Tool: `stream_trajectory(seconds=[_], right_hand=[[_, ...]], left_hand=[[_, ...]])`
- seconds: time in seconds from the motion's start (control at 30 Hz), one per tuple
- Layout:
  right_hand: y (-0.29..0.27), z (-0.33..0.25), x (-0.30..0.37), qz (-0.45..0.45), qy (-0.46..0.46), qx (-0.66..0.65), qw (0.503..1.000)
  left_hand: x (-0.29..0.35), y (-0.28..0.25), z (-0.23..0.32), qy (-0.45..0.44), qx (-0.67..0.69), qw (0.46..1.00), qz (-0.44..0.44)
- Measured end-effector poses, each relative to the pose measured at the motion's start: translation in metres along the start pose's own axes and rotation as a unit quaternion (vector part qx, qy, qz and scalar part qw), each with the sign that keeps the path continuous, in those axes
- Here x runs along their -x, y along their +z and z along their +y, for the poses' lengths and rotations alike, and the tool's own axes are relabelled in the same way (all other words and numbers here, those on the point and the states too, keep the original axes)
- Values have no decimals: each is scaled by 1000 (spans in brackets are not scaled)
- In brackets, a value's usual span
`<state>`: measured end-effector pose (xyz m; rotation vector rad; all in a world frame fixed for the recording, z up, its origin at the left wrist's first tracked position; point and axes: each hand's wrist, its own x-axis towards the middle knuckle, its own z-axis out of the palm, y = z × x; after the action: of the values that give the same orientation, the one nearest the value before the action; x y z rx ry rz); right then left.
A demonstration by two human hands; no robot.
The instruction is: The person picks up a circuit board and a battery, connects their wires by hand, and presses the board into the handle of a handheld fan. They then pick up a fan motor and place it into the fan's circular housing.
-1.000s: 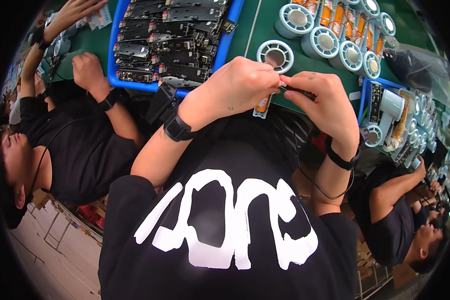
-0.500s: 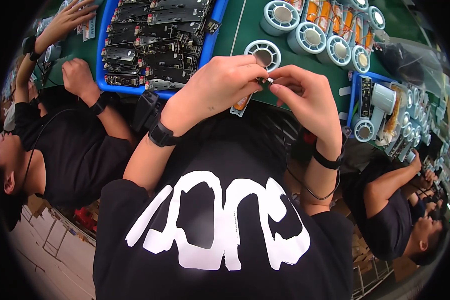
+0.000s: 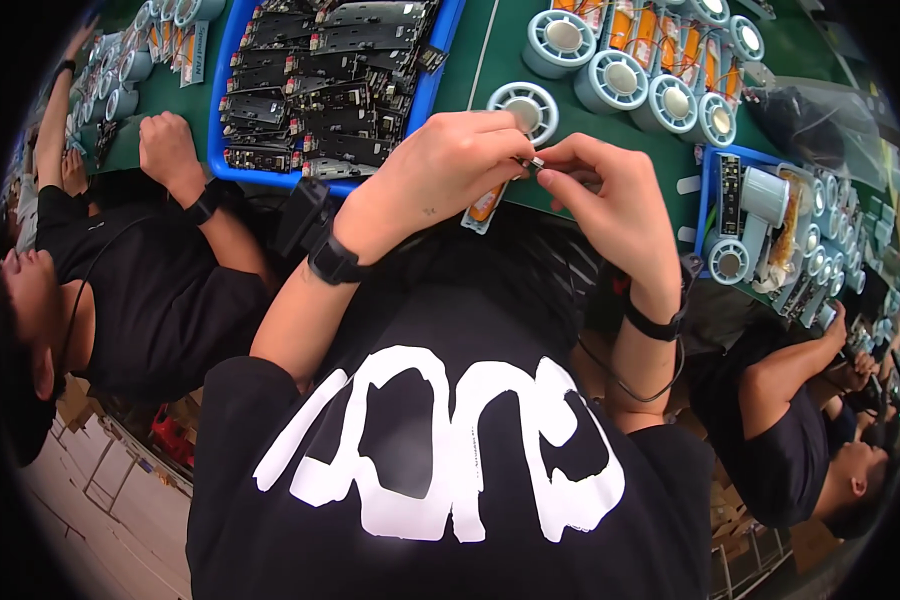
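Observation:
Both my hands meet at the table's near edge, over a pale blue handheld fan (image 3: 526, 112) with its round head facing up. Below my left fingers shows the fan's open handle, with an orange battery (image 3: 487, 205) in it. My left hand (image 3: 448, 170) is closed in a pinch on a small dark piece, seemingly a wire end, mostly hidden by the fingers. Close against it, my right hand (image 3: 610, 195) pinches a tiny white connector (image 3: 538, 162) between thumb and forefinger. The other fingers of my right hand are curled.
A blue tray (image 3: 214, 130) heaped with black circuit boards stands to the left. Several open fans (image 3: 620, 80) with orange batteries lie at the back right. At right is a blue bin (image 3: 708, 185) of fan parts, near a clear plastic bag (image 3: 820, 115). Co-workers (image 3: 160, 300) sit on both sides.
My hands keep nearly the same pinch, with only slight finger movement. The view has shifted a little. The left co-worker's raised hand has moved away toward the far left edge.

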<state>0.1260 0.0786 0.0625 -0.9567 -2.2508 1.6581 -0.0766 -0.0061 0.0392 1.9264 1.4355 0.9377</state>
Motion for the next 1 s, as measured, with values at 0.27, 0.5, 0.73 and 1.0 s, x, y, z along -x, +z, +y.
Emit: stream_trajectory(seconds=[0.27, 0.5, 0.73, 1.0], right_hand=[[17, -6, 7, 37, 132, -178, 974], [20, 7, 8, 24, 164, -299, 940], [35, 23, 18, 58, 162, -374, 911], [67, 6, 25, 208, 37, -66, 975]], left_hand=[[25, 38, 29, -109, -153, 971, 147], [35, 64, 11, -101, -85, 960, 246], [35, 67, 10, -64, -220, 940, 253], [32, 63, 23, -72, -342, 922, 166]])
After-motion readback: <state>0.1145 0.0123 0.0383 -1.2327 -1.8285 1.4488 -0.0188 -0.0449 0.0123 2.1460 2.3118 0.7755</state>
